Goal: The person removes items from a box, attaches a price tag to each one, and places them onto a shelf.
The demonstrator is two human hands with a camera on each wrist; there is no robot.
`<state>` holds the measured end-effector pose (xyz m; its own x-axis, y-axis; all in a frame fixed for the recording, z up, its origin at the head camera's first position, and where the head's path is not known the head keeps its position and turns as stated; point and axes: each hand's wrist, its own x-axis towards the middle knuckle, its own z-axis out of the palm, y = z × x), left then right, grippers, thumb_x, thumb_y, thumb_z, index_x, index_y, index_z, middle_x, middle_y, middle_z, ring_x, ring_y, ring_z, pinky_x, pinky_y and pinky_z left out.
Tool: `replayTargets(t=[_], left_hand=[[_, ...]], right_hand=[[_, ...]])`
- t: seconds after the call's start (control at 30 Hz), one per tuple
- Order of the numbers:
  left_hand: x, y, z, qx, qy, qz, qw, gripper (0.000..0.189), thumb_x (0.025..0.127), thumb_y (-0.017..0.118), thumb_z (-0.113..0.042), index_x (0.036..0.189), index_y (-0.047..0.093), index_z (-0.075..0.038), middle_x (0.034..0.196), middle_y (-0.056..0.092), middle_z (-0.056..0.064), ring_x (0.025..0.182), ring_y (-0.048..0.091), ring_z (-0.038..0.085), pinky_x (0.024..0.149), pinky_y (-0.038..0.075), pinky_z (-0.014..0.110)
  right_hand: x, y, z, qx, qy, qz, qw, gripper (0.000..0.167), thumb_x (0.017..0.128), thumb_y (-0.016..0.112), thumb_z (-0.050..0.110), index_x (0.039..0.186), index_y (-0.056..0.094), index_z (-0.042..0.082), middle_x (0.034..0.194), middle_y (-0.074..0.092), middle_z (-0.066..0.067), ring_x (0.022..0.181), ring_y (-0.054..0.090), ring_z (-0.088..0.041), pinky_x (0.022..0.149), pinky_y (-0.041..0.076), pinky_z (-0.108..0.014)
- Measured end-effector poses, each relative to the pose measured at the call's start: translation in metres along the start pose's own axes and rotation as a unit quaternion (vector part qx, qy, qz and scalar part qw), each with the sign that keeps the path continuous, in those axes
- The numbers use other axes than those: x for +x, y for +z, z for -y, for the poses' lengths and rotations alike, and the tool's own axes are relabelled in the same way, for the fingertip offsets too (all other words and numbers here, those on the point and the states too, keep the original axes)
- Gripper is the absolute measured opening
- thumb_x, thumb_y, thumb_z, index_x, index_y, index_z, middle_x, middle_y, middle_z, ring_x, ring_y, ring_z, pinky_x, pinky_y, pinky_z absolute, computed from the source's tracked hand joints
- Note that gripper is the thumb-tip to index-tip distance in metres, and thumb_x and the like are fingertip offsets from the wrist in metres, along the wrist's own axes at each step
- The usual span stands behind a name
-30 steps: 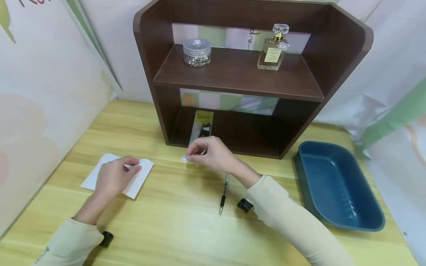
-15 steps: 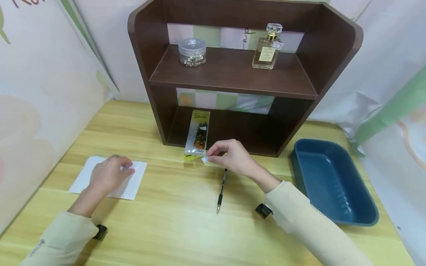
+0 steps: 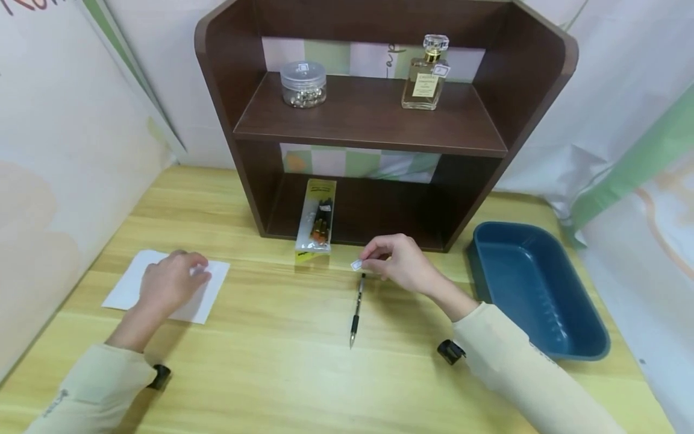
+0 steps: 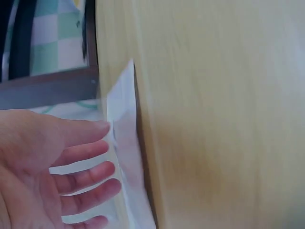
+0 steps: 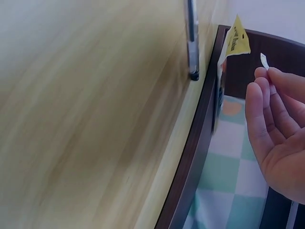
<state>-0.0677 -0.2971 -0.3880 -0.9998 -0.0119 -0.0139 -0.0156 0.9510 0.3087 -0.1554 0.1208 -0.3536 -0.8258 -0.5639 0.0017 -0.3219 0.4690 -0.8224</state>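
Between thumb and fingertips, my right hand [image 3: 401, 265] pinches a small white label sticker [image 3: 356, 264], in front of the shelf's lower level. The right wrist view shows the label [image 5: 264, 60] edge-on at the fingertips. A black pen [image 3: 356, 313] lies on the table just below that hand. My left hand [image 3: 169, 283] is over a white sheet of paper [image 3: 208, 301] at the left; in the left wrist view its fingers [image 4: 90, 200] are relaxed and spread beside the paper's edge, gripping nothing. A clear and yellow packet [image 3: 316, 220] bearing a label sticks out of the lower shelf.
A dark brown two-level shelf [image 3: 374, 144] stands at the back. On its upper level are a clear jar [image 3: 303, 85] of silvery beads and a perfume bottle [image 3: 425, 78], both labelled. A blue plastic basin [image 3: 537, 289] sits at the right.
My right hand has moved right, away from the packet, with the label sticker in its fingers. The left hand stays over the paper, and the head view has shifted slightly.
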Motion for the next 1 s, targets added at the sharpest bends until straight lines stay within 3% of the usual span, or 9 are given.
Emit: replayTargets(t=[0.17,0.37,0.5,0.63,0.73,0.83,1.0], left_hand=[[-0.005,0.003,-0.025,-0.043,0.015,-0.05,0.9977,0.03,0.095,0.069,-0.024,0.115,0.071,-0.002,0.112,0.067,0.025,0.085,0.067,0.039,0.065,0.053,0.053],[-0.01,0.017,-0.065,-0.137,0.016,-0.056,0.9888,0.03,0.093,0.073,-0.027,0.114,0.072,-0.006,0.099,0.072,0.009,0.075,0.066,0.019,0.057,0.052,0.035],[-0.01,0.027,-0.091,-0.213,0.023,-0.012,0.9766,0.03,0.091,0.077,-0.026,0.113,0.072,-0.007,0.095,0.071,0.004,0.071,0.064,0.014,0.056,0.053,0.031],[-0.007,0.039,-0.114,-0.295,0.031,0.065,0.9529,0.03,0.09,0.078,-0.026,0.112,0.072,-0.006,0.091,0.069,0.001,0.07,0.064,0.014,0.056,0.055,0.03],[-0.004,0.049,-0.132,-0.329,0.045,0.121,0.9354,0.029,0.09,0.078,-0.025,0.111,0.072,-0.006,0.088,0.068,-0.001,0.068,0.064,0.016,0.057,0.056,0.03],[-0.001,0.059,-0.15,-0.318,0.07,0.156,0.9324,0.026,0.09,0.077,-0.028,0.107,0.073,-0.009,0.086,0.068,-0.004,0.067,0.064,0.015,0.058,0.056,0.03],[0.006,0.071,-0.173,-0.269,0.109,0.173,0.9412,0.023,0.091,0.076,-0.037,0.1,0.075,-0.016,0.084,0.069,-0.012,0.072,0.062,0.007,0.064,0.054,0.027]], right_hand=[[-0.005,-0.004,-0.008,-0.013,0.009,-0.002,0.9999,0.005,0.092,0.072,0.003,0.093,0.074,0.007,0.086,0.072,-0.004,0.07,0.065,-0.035,0.053,0.055,-0.032],[-0.008,-0.003,-0.018,-0.011,0.009,0.005,0.9999,0.005,0.092,0.072,0.003,0.093,0.073,0.007,0.085,0.072,-0.012,0.062,0.06,-0.024,0.052,0.05,-0.028],[-0.008,-0.002,-0.022,-0.012,0.015,0.015,0.9997,0.004,0.091,0.073,0.004,0.094,0.073,0.006,0.084,0.072,-0.011,0.063,0.059,-0.021,0.054,0.051,-0.027],[-0.008,0.0,-0.025,-0.007,0.018,0.027,0.9995,0.005,0.092,0.072,0.002,0.093,0.074,0.006,0.083,0.072,-0.011,0.066,0.061,-0.026,0.055,0.052,-0.028],[-0.008,0.002,-0.027,-0.001,0.017,0.035,0.9992,0.005,0.092,0.071,0.001,0.094,0.074,0.005,0.082,0.071,-0.011,0.067,0.062,-0.029,0.055,0.052,-0.028],[-0.008,0.005,-0.029,0.003,0.02,0.043,0.9989,0.004,0.092,0.071,0.002,0.094,0.073,0.004,0.081,0.071,-0.011,0.067,0.062,-0.028,0.055,0.052,-0.028],[-0.006,0.011,-0.031,0.004,0.021,0.063,0.9978,0.004,0.093,0.07,0.001,0.095,0.073,0.004,0.081,0.07,-0.009,0.067,0.061,-0.021,0.056,0.051,-0.026]])
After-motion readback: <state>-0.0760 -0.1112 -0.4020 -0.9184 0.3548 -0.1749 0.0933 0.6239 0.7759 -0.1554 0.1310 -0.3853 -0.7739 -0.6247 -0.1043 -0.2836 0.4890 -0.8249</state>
